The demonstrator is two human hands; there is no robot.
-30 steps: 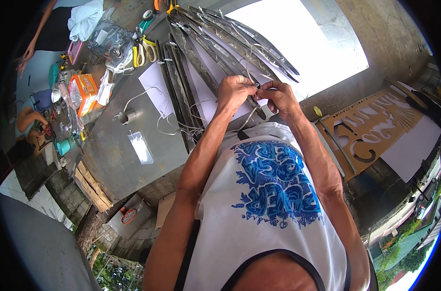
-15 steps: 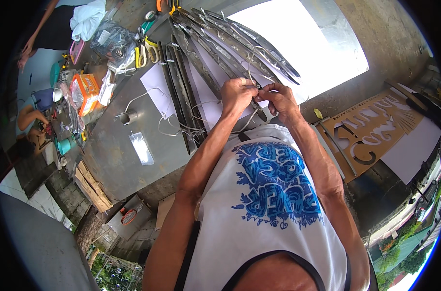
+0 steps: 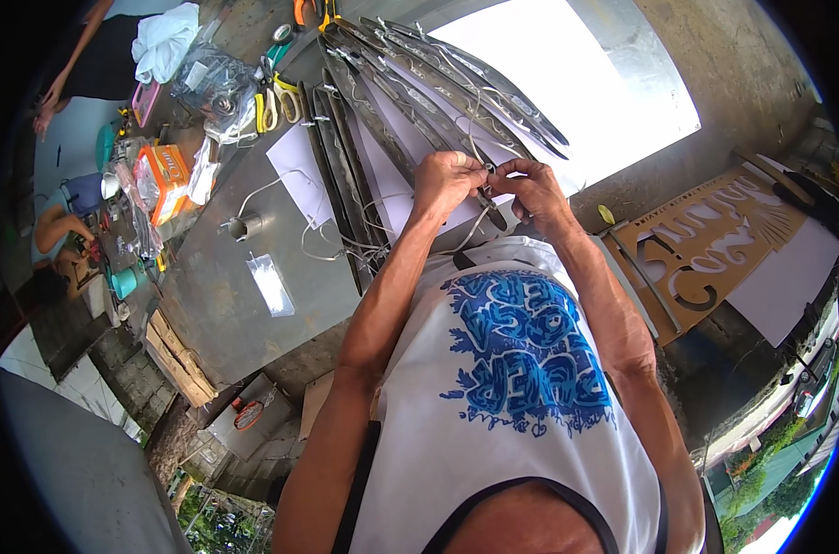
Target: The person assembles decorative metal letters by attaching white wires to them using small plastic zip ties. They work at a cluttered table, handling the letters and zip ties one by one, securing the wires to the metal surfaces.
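Note:
My left hand [image 3: 449, 185] and my right hand [image 3: 535, 196] meet close in front of my body, over the near end of a long dark strip [image 3: 495, 218]. Both are closed, with thumbs and fingertips pinched around a small dark piece [image 3: 490, 169] too small to name. A thin grey wire [image 3: 471, 134] runs down to the fingertips. Beyond and left of my hands, several more dark curved strips [image 3: 369, 115] fan out, with small fittings along them. Loose wires [image 3: 332, 256] trail from the near ends of the left strips. White sheets [image 3: 295, 175] lie beneath.
On the grey metal table stand a short metal cylinder [image 3: 245, 227] and a clear plastic packet [image 3: 270, 284]. Farther left are yellow-handled scissors [image 3: 268, 111] and an orange tub [image 3: 168, 180]. Cut-out brown board [image 3: 692, 242] lies right. Another person's arm [image 3: 73, 63] shows far left.
My hands stay together at the same place, with only a slight shift of the fingers. The strips and the things around them look unmoved.

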